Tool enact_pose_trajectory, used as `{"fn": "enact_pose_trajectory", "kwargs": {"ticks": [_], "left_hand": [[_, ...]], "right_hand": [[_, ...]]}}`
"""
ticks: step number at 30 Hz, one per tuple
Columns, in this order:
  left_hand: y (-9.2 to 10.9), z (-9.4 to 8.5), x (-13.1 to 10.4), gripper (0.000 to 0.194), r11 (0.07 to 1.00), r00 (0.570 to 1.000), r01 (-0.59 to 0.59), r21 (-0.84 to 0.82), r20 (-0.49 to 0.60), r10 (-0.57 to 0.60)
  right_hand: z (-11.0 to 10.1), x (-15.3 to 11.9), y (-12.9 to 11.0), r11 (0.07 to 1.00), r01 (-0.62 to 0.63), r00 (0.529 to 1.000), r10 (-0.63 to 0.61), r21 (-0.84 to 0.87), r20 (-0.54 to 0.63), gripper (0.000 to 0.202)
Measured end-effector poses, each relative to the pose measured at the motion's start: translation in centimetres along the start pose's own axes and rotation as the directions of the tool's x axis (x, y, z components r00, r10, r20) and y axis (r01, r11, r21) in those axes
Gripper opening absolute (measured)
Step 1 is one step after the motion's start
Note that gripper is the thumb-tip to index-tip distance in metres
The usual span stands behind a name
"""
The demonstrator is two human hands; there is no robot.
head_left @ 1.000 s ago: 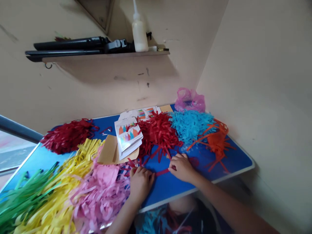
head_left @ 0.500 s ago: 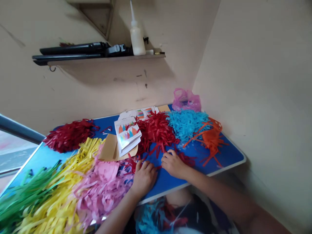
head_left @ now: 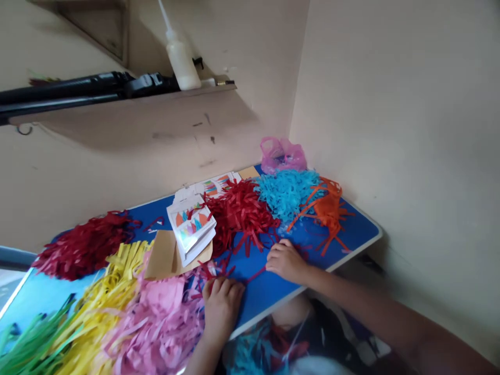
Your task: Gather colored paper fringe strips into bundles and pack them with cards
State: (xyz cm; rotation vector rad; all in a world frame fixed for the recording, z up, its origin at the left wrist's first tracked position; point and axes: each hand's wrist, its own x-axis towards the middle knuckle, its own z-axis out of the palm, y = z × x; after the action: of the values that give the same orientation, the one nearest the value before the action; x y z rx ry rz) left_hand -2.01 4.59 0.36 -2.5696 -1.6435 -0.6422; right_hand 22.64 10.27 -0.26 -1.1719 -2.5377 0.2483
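My left hand (head_left: 222,307) rests near the table's front edge, its fingers curled over red tassel strands (head_left: 219,273). A thin red strip (head_left: 256,274) runs straight across the blue tabletop from there to my right hand (head_left: 287,261), whose fingers are closed on its other end. Just behind both hands lies a bushy red fringe pile (head_left: 246,208). Pink fringe (head_left: 156,323) spreads beside my left hand. Curled fingers hide the exact grip on both sides.
Yellow (head_left: 94,307) and green fringe (head_left: 37,333) lie left, dark red fringe (head_left: 88,242) behind them. Printed cards (head_left: 191,224) sit on brown card (head_left: 160,255). Blue (head_left: 289,190) and orange fringe (head_left: 328,211) and a pink bag (head_left: 283,156) lie right. A shelf holds a bottle (head_left: 183,65).
My hands have moved farther apart, and more of the red strip shows stretched between them. The view has turned to the right and tilted a little.
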Motion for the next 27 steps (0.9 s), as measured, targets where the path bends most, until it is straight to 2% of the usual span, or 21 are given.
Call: {"fn": "enact_pose_trajectory", "kwargs": {"ticks": [3, 6, 12, 14, 17, 19, 22, 25, 27], "left_hand": [[-0.3, -0.2, -0.1, 0.018, 0.996, 0.995, 0.078, -0.044, 0.061, -0.075], [-0.3, -0.2, 0.2, 0.019, 0.989, 0.987, 0.141, -0.051, 0.082, -0.137], [0.9, -0.8, 1.5, 0.015, 0.978, 0.973, 0.209, 0.020, 0.099, -0.210], [1.3, -0.9, 1.6, 0.012, 0.982, 0.977, 0.184, 0.032, 0.100, -0.186], [1.7, -0.7, 1.3, 0.028, 0.998, 0.995, 0.045, 0.043, 0.088, -0.048], [1.8, -0.2, 1.0, 0.032, 0.998, 0.998, -0.035, 0.052, 0.060, 0.032], [1.8, 0.9, 0.9, 0.025, 0.998, 0.998, -0.053, 0.035, -0.021, 0.054], [1.7, 2.2, 1.4, 0.020, 0.998, 0.989, -0.066, 0.012, -0.133, 0.067], [1.6, 2.7, 1.8, 0.022, 0.996, 0.969, -0.083, 0.032, -0.229, 0.088]], "right_hand": [[-0.5, 0.0, 0.6, 0.998, -0.049, 0.998, 0.047, 0.049, 0.041, 0.016], [-0.7, 0.7, 0.1, 0.995, -0.086, 0.994, 0.082, 0.057, 0.071, 0.017], [-1.3, 2.3, -0.7, 0.994, -0.111, 0.988, 0.108, 0.016, 0.113, 0.018], [-1.6, 2.5, -0.9, 0.997, -0.070, 0.989, 0.068, 0.012, 0.132, 0.012], [-2.0, 2.5, -1.1, 0.999, 0.053, 0.985, -0.054, 0.008, 0.164, 0.012], [-1.8, 2.2, -1.1, 0.985, 0.168, 0.975, -0.160, -0.043, 0.157, 0.018], [-0.9, 2.0, -0.9, 0.929, 0.326, 0.943, -0.306, -0.175, 0.133, 0.021], [0.0, 2.2, -0.9, 0.922, 0.340, 0.940, -0.326, -0.188, 0.104, 0.021], [0.2, 2.3, -1.4, 0.958, 0.268, 0.963, -0.262, -0.100, 0.069, 0.018]]}}
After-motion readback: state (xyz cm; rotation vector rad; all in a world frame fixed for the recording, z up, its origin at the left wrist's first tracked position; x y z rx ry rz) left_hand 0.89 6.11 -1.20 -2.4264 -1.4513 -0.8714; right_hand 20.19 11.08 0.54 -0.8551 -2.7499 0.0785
